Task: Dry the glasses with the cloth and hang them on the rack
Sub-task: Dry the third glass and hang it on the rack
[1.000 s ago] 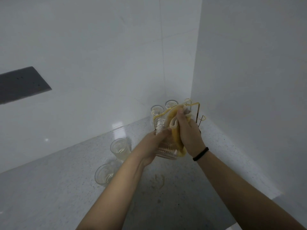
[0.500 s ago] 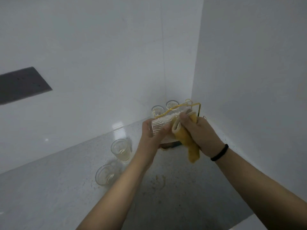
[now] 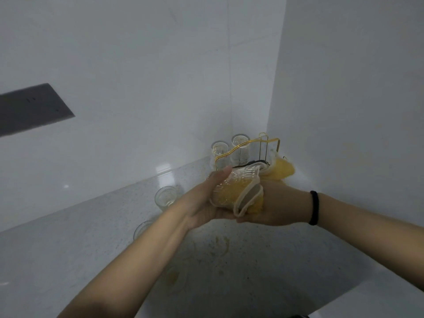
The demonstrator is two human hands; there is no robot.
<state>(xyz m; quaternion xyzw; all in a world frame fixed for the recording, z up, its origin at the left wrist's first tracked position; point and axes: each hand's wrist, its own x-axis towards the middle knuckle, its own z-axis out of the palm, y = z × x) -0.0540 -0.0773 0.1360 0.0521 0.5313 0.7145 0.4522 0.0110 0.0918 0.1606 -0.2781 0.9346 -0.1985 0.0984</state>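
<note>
A ribbed clear glass [image 3: 231, 187] lies tilted between my hands above the counter. My left hand [image 3: 206, 203] grips its left side. My right hand [image 3: 275, 207] cups it from below and the right through a yellow cloth [image 3: 281, 172], part of which is stuffed inside the glass. Behind them a gold wire rack [image 3: 247, 145] stands in the corner with two glasses [image 3: 239, 148] upside down on it. Two more glasses [image 3: 165, 198] stand on the counter to the left, the nearer one partly hidden by my left forearm.
The speckled grey counter [image 3: 68, 249] has yellowish stains in front of me. White walls close in behind and on the right. A dark panel [image 3: 29, 109] sits on the left wall.
The glass has turned from upright to tilted, with the cloth now pushed inside it. My right hand has dropped from over the rim to under the glass.
</note>
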